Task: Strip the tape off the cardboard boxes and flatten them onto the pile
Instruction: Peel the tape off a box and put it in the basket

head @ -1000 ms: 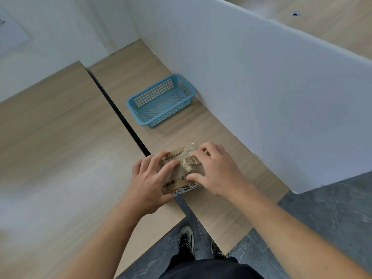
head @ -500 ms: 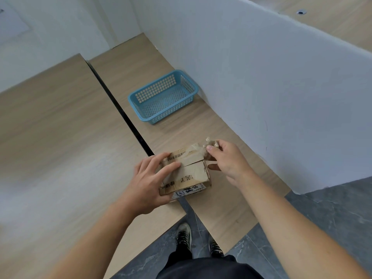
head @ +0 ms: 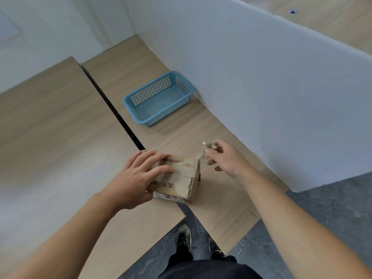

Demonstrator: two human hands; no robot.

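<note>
Cardboard box point(head: 182, 181) sat at the near end of the right desktop point(head: 217, 200). It lay over the seam with the left desktop point(head: 60, 137), close to the front edge. Printed lettering on top, a label on the near face, torn tape remnants across the top.

Left hand point(head: 136, 178): fingers straight and spread, laid flat on the left half of the box top, pressing down, not wrapped round it. Box was directly under the fingers and stuck out to their right.

Right hand point(head: 225, 161): off the box, just beyond its far right corner, raised a little. Thumb and fingertips pinched a crumpled wad of clear tape point(head: 208, 146). A thin strip ran from the wad down to that far right corner, so the tape was attached to the box there. Box lay just left of this hand and nearer to the person; the hand itself didn't touch it.

Blue mesh basket point(head: 159, 98) stood further back on the right desktop, beside the white partition point(head: 261, 87), well apart from the box. Shoes point(head: 183, 234) were on the grey floor point(head: 322, 208) below the desk edge.
</note>
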